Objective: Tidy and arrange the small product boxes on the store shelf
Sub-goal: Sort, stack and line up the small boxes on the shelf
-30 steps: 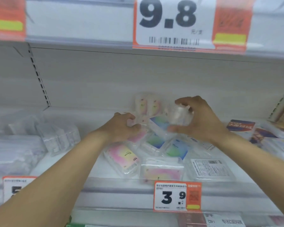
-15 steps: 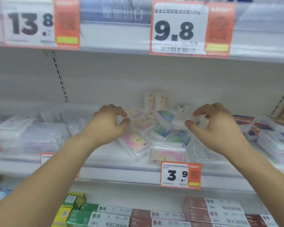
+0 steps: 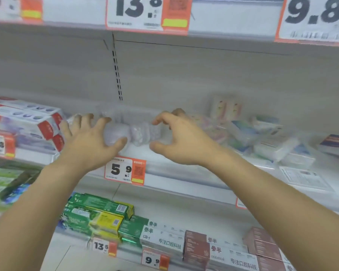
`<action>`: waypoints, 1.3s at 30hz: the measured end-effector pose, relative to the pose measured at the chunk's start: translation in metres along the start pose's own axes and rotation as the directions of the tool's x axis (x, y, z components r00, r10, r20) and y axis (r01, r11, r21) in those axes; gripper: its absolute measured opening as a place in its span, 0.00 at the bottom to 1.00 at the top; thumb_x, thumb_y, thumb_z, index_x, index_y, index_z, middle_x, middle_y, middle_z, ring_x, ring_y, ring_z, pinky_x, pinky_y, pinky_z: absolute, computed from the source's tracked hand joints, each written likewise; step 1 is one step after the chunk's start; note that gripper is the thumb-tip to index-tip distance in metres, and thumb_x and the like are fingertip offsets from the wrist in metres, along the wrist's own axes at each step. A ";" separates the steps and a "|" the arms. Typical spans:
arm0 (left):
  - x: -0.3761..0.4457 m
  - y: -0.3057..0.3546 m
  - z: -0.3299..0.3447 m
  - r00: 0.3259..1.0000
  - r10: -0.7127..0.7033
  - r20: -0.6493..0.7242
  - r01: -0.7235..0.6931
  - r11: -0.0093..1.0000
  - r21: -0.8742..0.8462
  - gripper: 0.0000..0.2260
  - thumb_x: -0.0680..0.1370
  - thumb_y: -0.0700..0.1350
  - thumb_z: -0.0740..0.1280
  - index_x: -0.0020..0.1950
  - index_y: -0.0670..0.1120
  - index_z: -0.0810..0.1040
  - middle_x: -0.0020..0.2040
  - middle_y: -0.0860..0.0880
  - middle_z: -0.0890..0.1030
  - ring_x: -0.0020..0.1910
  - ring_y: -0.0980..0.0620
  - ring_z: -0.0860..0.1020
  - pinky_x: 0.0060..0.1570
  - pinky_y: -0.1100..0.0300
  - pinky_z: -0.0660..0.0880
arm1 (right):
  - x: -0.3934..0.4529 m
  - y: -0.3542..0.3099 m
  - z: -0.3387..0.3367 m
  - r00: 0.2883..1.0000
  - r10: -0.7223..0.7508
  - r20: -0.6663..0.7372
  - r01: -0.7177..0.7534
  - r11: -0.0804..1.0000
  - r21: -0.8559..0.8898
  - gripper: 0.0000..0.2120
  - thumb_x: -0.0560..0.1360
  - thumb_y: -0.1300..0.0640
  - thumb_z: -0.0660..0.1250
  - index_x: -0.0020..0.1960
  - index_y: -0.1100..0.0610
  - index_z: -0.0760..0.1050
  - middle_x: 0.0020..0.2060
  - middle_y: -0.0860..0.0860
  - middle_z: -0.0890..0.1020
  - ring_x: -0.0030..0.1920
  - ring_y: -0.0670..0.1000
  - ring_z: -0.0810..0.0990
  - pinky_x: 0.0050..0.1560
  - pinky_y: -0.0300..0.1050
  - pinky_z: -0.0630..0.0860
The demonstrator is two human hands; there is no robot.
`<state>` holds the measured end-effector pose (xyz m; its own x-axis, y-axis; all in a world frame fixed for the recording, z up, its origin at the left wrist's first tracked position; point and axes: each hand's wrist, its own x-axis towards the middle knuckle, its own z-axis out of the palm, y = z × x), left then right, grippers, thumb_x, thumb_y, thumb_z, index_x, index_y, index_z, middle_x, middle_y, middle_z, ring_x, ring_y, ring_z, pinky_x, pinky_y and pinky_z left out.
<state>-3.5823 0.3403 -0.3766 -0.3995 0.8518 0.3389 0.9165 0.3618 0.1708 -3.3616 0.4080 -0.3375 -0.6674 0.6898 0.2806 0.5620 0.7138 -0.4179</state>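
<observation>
A blurred clear plastic pack [image 3: 139, 133] with a pale purple tint lies on the white shelf [image 3: 184, 173], with more clear packs behind it. My left hand [image 3: 88, 139] is at its left end with fingers spread, forefinger above and thumb below it. At the pack's right end is my right hand [image 3: 182, 141], fingers curled apart, forefinger and thumb bracketing it. Whether either hand grips it is unclear. Further right, a loose pile of small colourful product boxes [image 3: 243, 132] lies untidy, with two upright boxes [image 3: 226, 107] behind it.
Long white and red toothpaste boxes [image 3: 27, 120] are stacked at the left of the same shelf. A 5.9 price tag [image 3: 123, 170] hangs on the shelf edge below my hands. The lower shelf holds green and yellow boxes [image 3: 98, 212] and brown boxes [image 3: 262, 245].
Both hands left the colourful pile and moved left to the clear packs above the 5.9 tag. My right hand no longer holds the small clear box. The view shifted left.
</observation>
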 end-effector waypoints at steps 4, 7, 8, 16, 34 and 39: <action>-0.005 -0.007 0.000 0.995 0.092 -0.026 -0.089 0.991 0.098 0.41 0.66 0.75 0.48 0.69 0.52 0.72 0.71 0.41 0.68 0.71 0.41 0.63 0.70 0.41 0.54 | 0.038 -0.014 0.022 0.998 0.011 0.055 -0.011 1.000 -0.012 0.31 0.69 0.55 0.70 0.71 0.46 0.67 0.65 0.53 0.66 0.66 0.57 0.65 0.66 0.54 0.69; -0.002 -0.018 -0.012 0.984 0.169 0.056 -0.173 0.982 0.081 0.44 0.61 0.79 0.53 0.70 0.57 0.70 0.72 0.47 0.68 0.71 0.44 0.64 0.68 0.44 0.58 | 0.057 -0.026 0.033 0.995 -0.014 0.097 0.013 1.000 0.009 0.34 0.67 0.54 0.68 0.72 0.43 0.65 0.68 0.52 0.68 0.69 0.55 0.64 0.67 0.54 0.65; -0.001 -0.022 -0.018 0.977 0.192 0.097 -0.196 0.980 0.036 0.46 0.58 0.80 0.56 0.71 0.58 0.69 0.72 0.49 0.69 0.70 0.45 0.65 0.67 0.45 0.60 | 0.062 -0.030 0.038 0.991 -0.046 0.125 0.045 0.999 0.014 0.36 0.65 0.51 0.67 0.72 0.43 0.64 0.68 0.52 0.70 0.70 0.55 0.65 0.69 0.56 0.62; 0.016 -0.053 -0.026 0.976 0.218 0.001 -0.207 0.929 -0.308 0.25 0.69 0.50 0.77 0.65 0.56 0.76 0.67 0.52 0.73 0.65 0.48 0.70 0.64 0.56 0.63 | 0.076 -0.016 0.066 0.986 -0.100 0.134 0.116 0.987 -0.113 0.40 0.67 0.37 0.74 0.71 0.53 0.66 0.66 0.51 0.75 0.66 0.53 0.71 0.67 0.50 0.66; -0.009 -0.048 -0.003 0.949 -0.182 -0.257 -0.046 0.728 -0.684 0.19 0.80 0.49 0.65 0.70 0.52 0.73 0.63 0.58 0.73 0.65 0.57 0.71 0.67 0.53 0.69 | 0.059 -0.001 0.061 0.999 0.020 0.026 -0.026 0.964 0.266 0.24 0.77 0.37 0.59 0.61 0.53 0.78 0.58 0.45 0.82 0.59 0.44 0.78 0.60 0.38 0.71; -0.007 -0.046 -0.002 0.918 -0.246 -0.310 -0.052 0.702 -0.710 0.18 0.79 0.54 0.64 0.69 0.55 0.74 0.63 0.54 0.78 0.52 0.39 0.78 0.57 0.49 0.76 | 0.051 -0.004 0.058 0.995 -0.095 -0.004 0.094 0.983 0.157 0.22 0.77 0.42 0.64 0.65 0.54 0.77 0.62 0.47 0.79 0.64 0.47 0.75 0.64 0.38 0.68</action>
<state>-3.6220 0.3166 -0.3855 -0.5993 0.5760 0.5559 0.6478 -0.0589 0.7595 -3.4264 0.4336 -0.3716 -0.7157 0.6194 0.3226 0.4129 0.7478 -0.5199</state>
